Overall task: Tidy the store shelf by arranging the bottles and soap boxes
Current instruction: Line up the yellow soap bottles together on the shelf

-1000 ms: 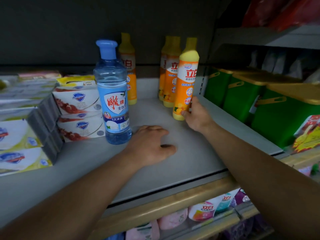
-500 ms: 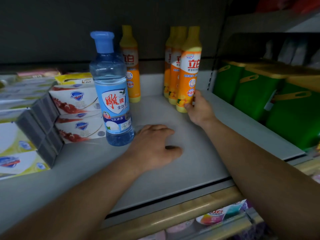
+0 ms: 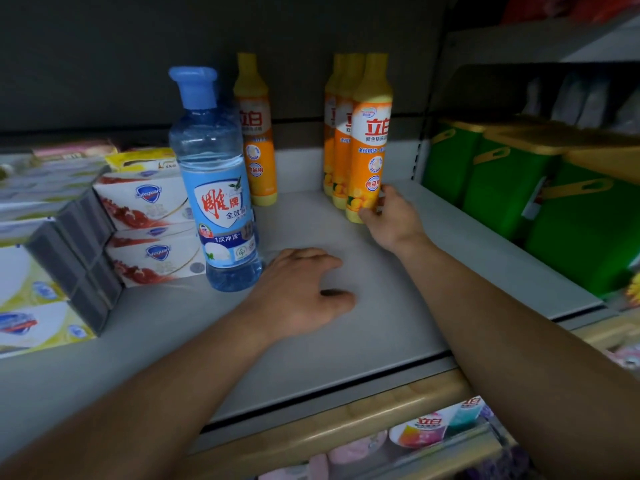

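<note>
On the shelf (image 3: 398,306), right hand (image 3: 391,220) gripping front orange bottle (image 3: 369,143), left hand (image 3: 301,292) relaxed flat beside blue bottle (image 3: 216,188).

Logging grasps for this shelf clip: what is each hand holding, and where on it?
The right hand grips the front orange bottle near its base. The left hand rests on the shelf, holding nothing.

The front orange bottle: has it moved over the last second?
Yes. The front orange bottle went back, closing up against the two orange bottles behind; right hand grips it.
</note>
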Available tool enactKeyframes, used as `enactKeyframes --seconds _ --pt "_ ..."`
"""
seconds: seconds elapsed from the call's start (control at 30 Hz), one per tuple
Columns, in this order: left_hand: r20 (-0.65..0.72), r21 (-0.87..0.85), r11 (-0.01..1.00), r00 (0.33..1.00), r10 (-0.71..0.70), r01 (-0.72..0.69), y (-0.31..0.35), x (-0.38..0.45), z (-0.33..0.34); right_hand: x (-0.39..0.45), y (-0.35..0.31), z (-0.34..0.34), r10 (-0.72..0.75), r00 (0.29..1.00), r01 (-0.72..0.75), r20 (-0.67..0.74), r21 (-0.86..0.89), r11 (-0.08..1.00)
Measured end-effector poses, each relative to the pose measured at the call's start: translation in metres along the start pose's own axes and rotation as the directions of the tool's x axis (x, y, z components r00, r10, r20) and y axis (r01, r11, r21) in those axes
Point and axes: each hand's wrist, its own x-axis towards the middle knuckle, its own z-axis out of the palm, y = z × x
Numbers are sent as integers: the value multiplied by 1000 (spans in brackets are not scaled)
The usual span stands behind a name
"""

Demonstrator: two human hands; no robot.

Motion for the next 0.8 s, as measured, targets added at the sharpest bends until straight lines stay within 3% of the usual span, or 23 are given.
enactKeyframes --seconds 0.1,0.2,0.33,0.5,0.73,0.8 --pt "-15 -27 1000 1000 16 -16 0 0 -2 -11 -1 -12 66 991 -54 -115 104 993" --pt "-34 -77 997 999 13 -15 -2 0 -6 -20 -13 -23 -2 968 48 -250 180 982" --pt "-49 -153 988 999 -9 2 -4 -3 -11 -13 -50 -18 -155 986 168 -68 292 941" --pt "-87 -159 987 996 1 -15 -4 -3 -11 30 -101 9 -297 955 288 -11 280 916" --pt "-120 -161 986 992 34 -53 -7 -1 -9 92 -155 46 -266 957 249 118 140 958" --pt "-123 -160 985 991 42 -62 -9 -1 -7 102 -171 52 -320 941 310 108 98 946"
